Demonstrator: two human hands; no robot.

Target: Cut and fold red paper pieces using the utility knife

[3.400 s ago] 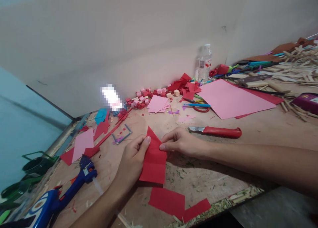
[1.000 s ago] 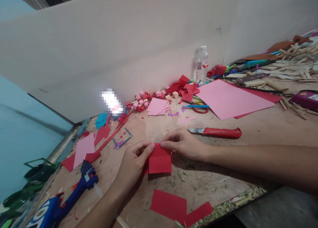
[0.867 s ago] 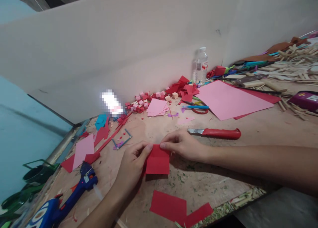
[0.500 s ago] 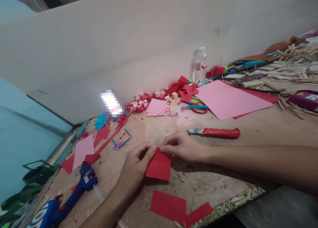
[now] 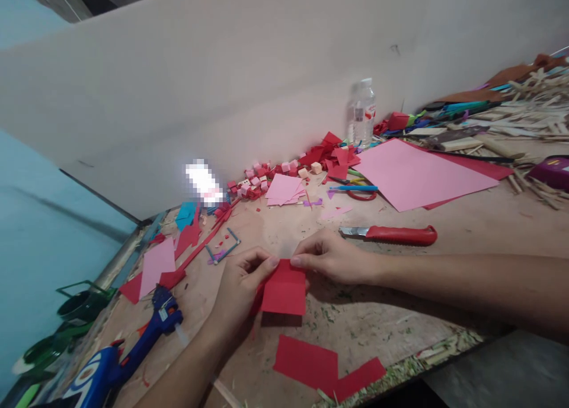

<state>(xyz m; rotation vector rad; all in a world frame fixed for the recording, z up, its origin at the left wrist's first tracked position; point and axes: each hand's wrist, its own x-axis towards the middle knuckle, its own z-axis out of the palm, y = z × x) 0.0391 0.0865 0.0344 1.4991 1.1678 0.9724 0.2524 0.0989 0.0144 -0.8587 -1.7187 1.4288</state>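
A folded piece of red paper [image 5: 284, 292] is held just above the wooden table [image 5: 400, 301] at the centre of the view. My left hand [image 5: 240, 283] pinches its upper left corner, thumb on top. My right hand [image 5: 331, 257] pinches the upper right corner, fingers curled. Both hands press along the top fold. Two flat red paper pieces [image 5: 326, 369] lie on the table just in front of the folded one.
A red-handled utility knife [image 5: 391, 235] lies behind my right hand. A blue glue gun [image 5: 133, 348] lies at the left front. Big pink sheet [image 5: 418, 174], scissors [image 5: 355, 190], small pink squares [image 5: 283, 188], paper cubes, a water bottle [image 5: 364, 111] and wooden sticks [image 5: 524, 117] fill the back.
The tall red paper with a pointed top has been folded down into a short rectangle. In the last second both hands stay pinched on its top edge, shifting only slightly.
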